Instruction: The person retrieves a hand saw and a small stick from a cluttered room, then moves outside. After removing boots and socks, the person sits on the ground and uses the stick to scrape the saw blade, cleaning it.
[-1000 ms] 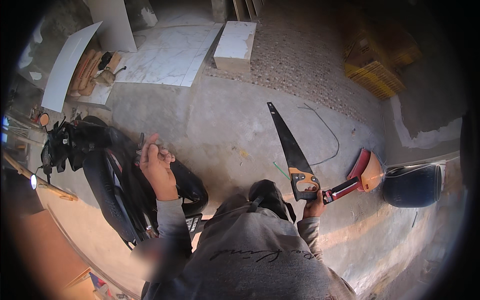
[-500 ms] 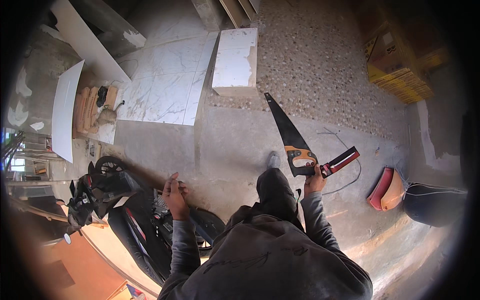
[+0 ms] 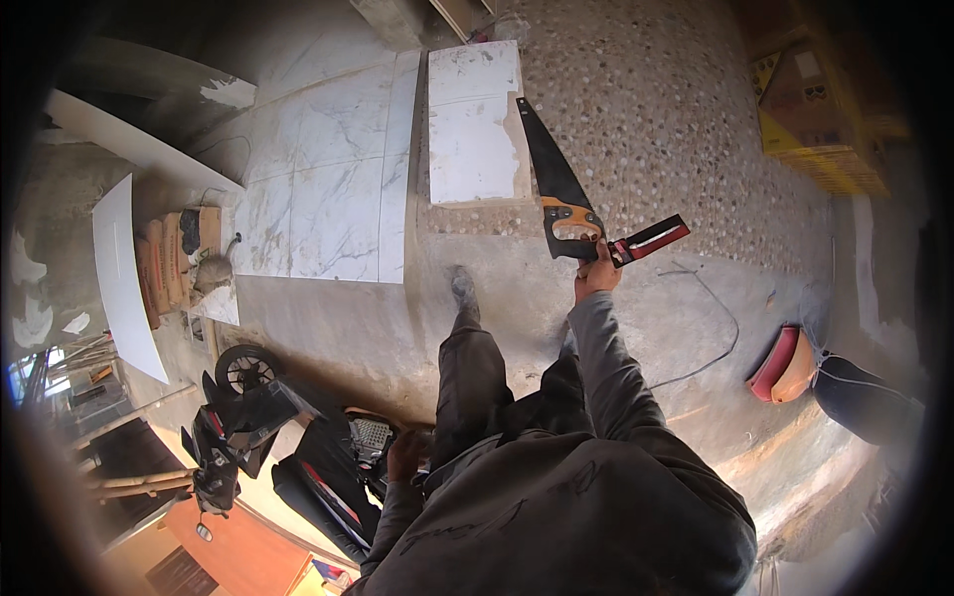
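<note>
My right hand (image 3: 596, 273) reaches out ahead, closed round a handsaw (image 3: 556, 169) with a dark blade and an orange-and-black handle. The blade points away from me, its tip beside a white-topped block (image 3: 472, 129). A narrow red-and-black piece (image 3: 651, 240) with a pale strip sticks out to the right of the same hand; its kind is unclear. Low beside my body hangs my left hand (image 3: 402, 455), close to the parked motorcycle (image 3: 328, 467). Its fingers are dark and partly hidden.
White marbled panels (image 3: 333, 189) lie ahead on the left, near stacked brown bags (image 3: 169, 258) and a leaning white board (image 3: 129, 273). Pebbled flooring (image 3: 656, 139) stretches ahead. Yellow-brown boxes (image 3: 825, 129) stand far right; a thin cable (image 3: 730, 318) and a red-and-tan container (image 3: 780, 363) lie nearer.
My right hand has carried the saw and the red-and-black piece forward and slightly left. My left hand has dropped back toward my body. One foot has stepped forward on the left.
</note>
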`<state>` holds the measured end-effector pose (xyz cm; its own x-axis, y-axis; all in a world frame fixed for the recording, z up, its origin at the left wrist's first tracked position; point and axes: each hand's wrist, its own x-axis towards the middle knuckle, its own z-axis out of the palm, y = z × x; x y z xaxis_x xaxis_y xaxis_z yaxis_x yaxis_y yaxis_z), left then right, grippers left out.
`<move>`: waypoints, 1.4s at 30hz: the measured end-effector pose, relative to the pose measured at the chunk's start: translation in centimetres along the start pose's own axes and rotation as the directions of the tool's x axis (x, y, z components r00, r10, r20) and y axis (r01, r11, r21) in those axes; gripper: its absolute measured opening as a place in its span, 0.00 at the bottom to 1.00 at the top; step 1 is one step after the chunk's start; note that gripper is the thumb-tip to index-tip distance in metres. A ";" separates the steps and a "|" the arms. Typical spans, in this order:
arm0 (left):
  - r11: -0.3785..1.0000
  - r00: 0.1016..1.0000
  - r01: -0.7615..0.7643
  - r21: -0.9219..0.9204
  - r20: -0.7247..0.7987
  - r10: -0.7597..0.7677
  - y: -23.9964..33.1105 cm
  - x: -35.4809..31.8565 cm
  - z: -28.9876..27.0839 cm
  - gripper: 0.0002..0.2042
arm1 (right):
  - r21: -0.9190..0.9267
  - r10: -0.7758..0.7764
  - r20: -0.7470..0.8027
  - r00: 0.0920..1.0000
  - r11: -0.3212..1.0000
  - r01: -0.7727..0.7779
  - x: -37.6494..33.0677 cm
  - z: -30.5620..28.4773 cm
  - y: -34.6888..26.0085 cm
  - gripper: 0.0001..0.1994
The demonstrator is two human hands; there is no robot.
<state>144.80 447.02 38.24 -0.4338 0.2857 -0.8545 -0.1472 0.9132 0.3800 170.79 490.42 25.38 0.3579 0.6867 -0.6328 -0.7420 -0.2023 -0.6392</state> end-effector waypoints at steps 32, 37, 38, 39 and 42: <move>0.494 0.780 -0.619 0.611 0.405 0.477 31.3 44.5 6.2 0.18 | -0.336 -0.076 -0.276 0.958 0.941 -0.022 18.3 3.8 27.0 0.11; 0.432 0.614 -0.784 0.445 0.457 0.644 40.7 47.4 18.3 0.17 | -0.389 0.108 -0.106 0.989 0.911 -0.141 11.7 2.3 22.9 0.11; 0.583 0.655 -0.747 0.319 0.501 0.566 40.2 46.3 19.7 0.17 | -0.412 0.187 -0.019 0.982 0.894 -0.178 10.0 2.1 22.6 0.12; 0.718 0.674 -0.670 0.189 0.559 0.483 39.7 45.2 21.3 0.17 | -0.431 0.270 0.047 0.962 0.874 -0.224 8.3 2.2 22.1 0.12; 0.922 0.702 -0.361 -0.137 0.611 0.366 38.7 40.6 24.6 0.15 | -0.475 0.432 0.145 0.890 0.819 -0.320 4.4 3.0 19.9 0.13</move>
<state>143.37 501.09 9.52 0.1846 0.7121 -0.6774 -0.1006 0.6993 0.7077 155.95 491.50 11.15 -0.0837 0.6250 -0.7761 -0.4530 -0.7176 -0.5290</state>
